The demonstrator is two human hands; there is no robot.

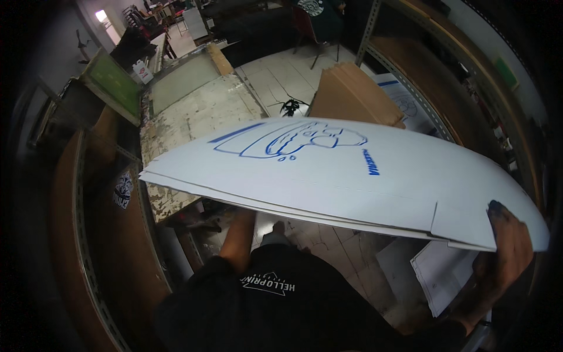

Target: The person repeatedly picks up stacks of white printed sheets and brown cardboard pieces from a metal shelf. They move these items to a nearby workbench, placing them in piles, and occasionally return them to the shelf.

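Note:
A stack of large white cardboard sheets (328,182), printed with a blue line drawing, spans the view in front of my chest. At its near right corner, my right hand (510,240) grips the edge, with a dark-stained thumb on top and the other fingers partly hidden below. My left forearm reaches up beneath the stack's near edge, left of the middle. The sheets cover my left hand, so its fingers do not show. Along the near edge, several layers fan slightly apart, and a cut line shows near the right corner.
A paint-stained worktable (199,111) stands ahead on the left, beside a green-meshed screen frame (111,85). Brown cardboard (352,94) leans beyond the stack. Metal shelving (434,111) rises on the right. More white sheets (443,273) are low at the right. A person (319,17) is at the back.

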